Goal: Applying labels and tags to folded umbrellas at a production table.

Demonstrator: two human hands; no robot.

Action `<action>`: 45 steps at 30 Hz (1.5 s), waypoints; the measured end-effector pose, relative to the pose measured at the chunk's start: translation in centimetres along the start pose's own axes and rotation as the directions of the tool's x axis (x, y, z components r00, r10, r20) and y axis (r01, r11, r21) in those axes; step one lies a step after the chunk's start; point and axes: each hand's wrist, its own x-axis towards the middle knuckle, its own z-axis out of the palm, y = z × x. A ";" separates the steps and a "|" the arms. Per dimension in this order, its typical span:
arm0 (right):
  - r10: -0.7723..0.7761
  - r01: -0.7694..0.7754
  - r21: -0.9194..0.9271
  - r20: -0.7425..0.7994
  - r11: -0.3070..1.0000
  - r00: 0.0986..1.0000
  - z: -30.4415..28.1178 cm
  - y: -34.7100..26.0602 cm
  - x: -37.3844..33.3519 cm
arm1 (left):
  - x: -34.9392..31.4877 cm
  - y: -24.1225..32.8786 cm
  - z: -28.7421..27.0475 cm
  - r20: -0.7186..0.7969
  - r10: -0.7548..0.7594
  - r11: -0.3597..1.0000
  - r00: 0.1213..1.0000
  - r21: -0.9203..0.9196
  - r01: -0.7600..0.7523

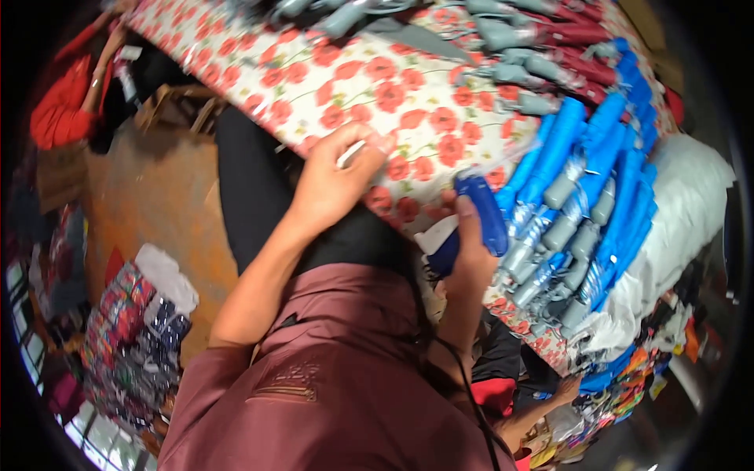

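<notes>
My left hand is over the near edge of the flowered table cover, its fingers curled in a pinch. A small white piece shows between the thumb and fingers; its kind is not clear. Further right, my right hand is wrapped round a dark blue hand tool with a white part on its left side. The tool is slightly blurred, and my palm hides some of it. Just right of it lie several bright blue folding umbrellas with grey handles.
The table cover is white with red flowers. Maroon umbrellas with grey handles lie at the far right. A whitish plastic sack bulges beyond the blue ones. Other people sit at far left and lower right. Bundled goods stand on the floor at left.
</notes>
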 end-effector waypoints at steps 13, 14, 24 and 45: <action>0.108 -0.087 0.108 -0.208 0.990 0.972 -4.9 0.4 0.1 | 17.4 -2.7 15.1 0.322 0.428 0.720 0.845 0.443 -0.534; 0.105 -0.084 0.113 -0.204 0.990 0.973 -5.1 0.5 0.2 | 18.8 -3.1 16.0 0.345 0.449 0.681 0.824 0.465 -0.566; 0.165 -0.118 0.208 -0.224 0.971 0.961 -6.5 1.5 0.6 | 21.3 -4.6 20.7 0.509 0.343 0.322 0.790 0.726 -0.607; -0.005 -0.005 -0.147 -0.066 0.989 0.998 -2.1 2.7 1.0 | -3.4 -4.5 -4.5 0.290 -0.369 0.921 0.883 0.237 0.308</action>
